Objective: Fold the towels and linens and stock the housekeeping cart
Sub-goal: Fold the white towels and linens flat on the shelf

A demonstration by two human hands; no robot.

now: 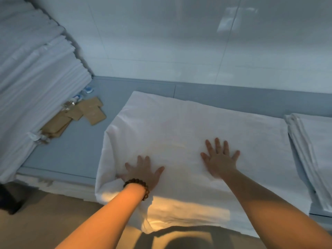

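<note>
Both my hands lie flat, fingers straight and spread, palms pressing down; neither one holds or pinches anything. My left hand point(143, 172), with the brown bead bracelet point(138, 186) at its wrist, and my right hand point(220, 159) rest on the large white cotton linen sheet point(179, 123), which is spread across the grey-blue table point(71, 150) in front of me.

The sheet reaches away from my palms towards 12 o'clock, and its near edge hangs over the table's front at 6 o'clock. Its long axis runs roughly from 9 to 3 o'clock, tilted a little towards 10 and 4. My left hand sits just beside the sheet's short 9 o'clock edge, where the cloth is bunched into a soft roll that touches the outer side of my palm. My right hand is near the middle of the sheet, well apart from its 3 o'clock edge.

I judge that I am smoothing the cloth before a fold. If the fold goes along the long axis, my left hand is the nearer one to take the 9 o'clock end and carry it over towards 3 o'clock, with the right hand pinning the middle.

At 3 o'clock, just beside the sheet, lies a low pile of folded white cloths point(316, 150). At 10 o'clock stands a tall stack of folded white linens point(36, 78), with flat brown paper packets point(89, 112) at its foot.
</note>
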